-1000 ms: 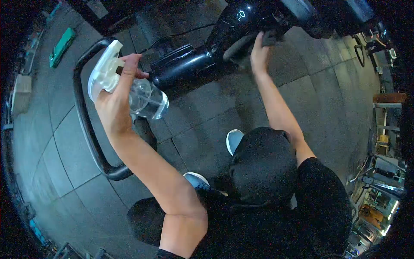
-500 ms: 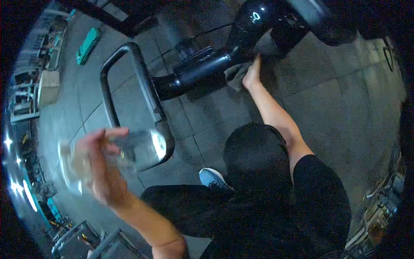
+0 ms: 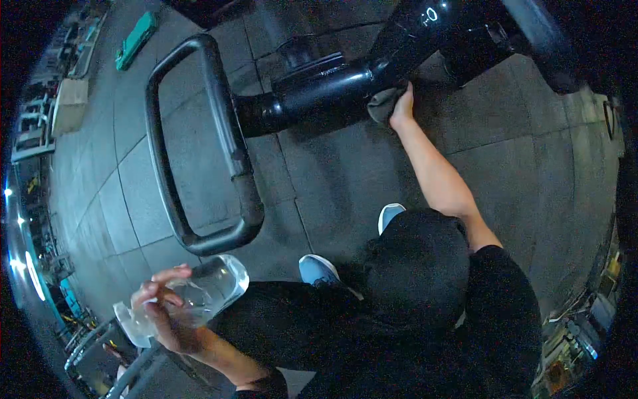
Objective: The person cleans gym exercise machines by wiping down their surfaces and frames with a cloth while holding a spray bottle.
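Observation:
My left hand [image 3: 163,309] is wrapped round a clear plastic spray bottle [image 3: 206,292] with a whitish head, tilted on its side and partly filled with clear liquid. It is held low, just below the padded black handle loop [image 3: 226,126] of a gym machine. My right hand [image 3: 403,110] grips a dark grey cloth [image 3: 381,106] against the underside of the machine's glossy black frame tube [image 3: 325,90]. Some of my right fingers are hidden behind the cloth and frame.
Dark rubber tiles [image 3: 332,193] cover the floor. A green step platform [image 3: 137,40] lies at the upper left, and a pale box [image 3: 70,106] stands by equipment along the left side. My blue shoes [image 3: 318,269] are under the machine's near side.
My left hand and the spray bottle have moved down in the view, and their blur has gone. My right hand stays at the frame with the cloth. The view has shifted slightly.

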{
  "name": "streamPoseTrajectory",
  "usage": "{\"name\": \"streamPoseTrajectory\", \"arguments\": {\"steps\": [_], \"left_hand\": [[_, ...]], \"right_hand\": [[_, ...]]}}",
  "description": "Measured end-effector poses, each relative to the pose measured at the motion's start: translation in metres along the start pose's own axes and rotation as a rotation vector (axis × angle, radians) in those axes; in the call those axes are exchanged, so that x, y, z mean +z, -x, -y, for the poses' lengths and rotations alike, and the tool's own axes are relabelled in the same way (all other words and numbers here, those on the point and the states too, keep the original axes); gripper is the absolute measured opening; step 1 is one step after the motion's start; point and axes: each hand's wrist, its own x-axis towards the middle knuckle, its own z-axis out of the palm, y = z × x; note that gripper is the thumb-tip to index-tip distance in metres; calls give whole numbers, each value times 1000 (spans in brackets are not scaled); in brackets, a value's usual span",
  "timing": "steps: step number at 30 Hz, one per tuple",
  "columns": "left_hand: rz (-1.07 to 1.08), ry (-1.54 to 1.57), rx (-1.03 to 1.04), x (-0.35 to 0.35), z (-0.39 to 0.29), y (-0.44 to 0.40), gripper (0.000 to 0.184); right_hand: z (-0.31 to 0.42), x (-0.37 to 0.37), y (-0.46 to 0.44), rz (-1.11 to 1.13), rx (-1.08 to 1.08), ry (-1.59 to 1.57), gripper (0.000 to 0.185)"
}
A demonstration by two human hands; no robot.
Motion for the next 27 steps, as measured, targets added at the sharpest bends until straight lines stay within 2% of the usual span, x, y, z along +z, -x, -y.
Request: {"name": "streamPoseTrajectory", "arguments": {"steps": [2, 4, 5, 6, 7, 8, 10, 12, 14, 16, 17, 19, 21, 22, 23, 24, 25, 26, 27], "left_hand": [[-6, -9, -39, -2, 4, -2, 37], [0, -45, -26, -2, 9, 0, 38], [-34, 136, -32, 7, 12, 2, 36], [-16, 150, -44, 8, 15, 2, 36], [13, 81, -49, 4, 16, 1, 35], [42, 9, -46, -3, 18, -1, 35], [77, 53, -38, -14, 29, -3, 33], [-26, -68, -123, -18, 30, 2, 34], [-11, -101, -69, -1, 26, -6, 35], [5, -142, -11, 5, 24, -9, 36], [44, -78, -23, 3, 25, -9, 37], [77, -13, -32, 4, 24, -7, 38], [169, 31, 66, 7, 13, -3, 39], [166, 18, 48, 5, 11, -1, 39], [191, 30, 55, 3, 9, 2, 37], [219, 43, 63, 0, 6, 4, 36], [218, 31, 50, -4, 5, 7, 36], [217, 16, 40, -8, 6, 9, 37], [214, 1, 29, -11, 5, 11, 37]], "right_hand": [[22, 18, 4, -39, -19, -60, 55], [82, 54, 32, 77, -226, -99, 53], [111, 64, 35, 152, -274, -121, 53], [136, 70, 36, 224, -317, -143, 54], [155, 73, 29, 187, -383, -70, 56], [153, 80, 32, 73, -417, -61, 62], [114, 68, 19, 13, -333, -139, 69], [71, 30, -13, 93, -316, -12, 74], [22, -5, -33, 27, -254, 50, 69], [-8, -47, -31, 135, -4, 273, 64], [-3, -41, -12, 135, -12, 270, 64], [12, -16, 27, -40, -108, 578, 63], [25, -32, -19, 83, -396, 555, 62], [60, 9, -1, 154, -284, 234, 59], [76, 24, -14, 262, -358, 67, 54], [99, 46, -22, 113, -323, -10, 51], [117, 53, -48, 229, -418, -74, 47], [126, 56, -52, 227, -404, -74, 47], [132, 58, -53, 261, -249, -229, 42]]}}
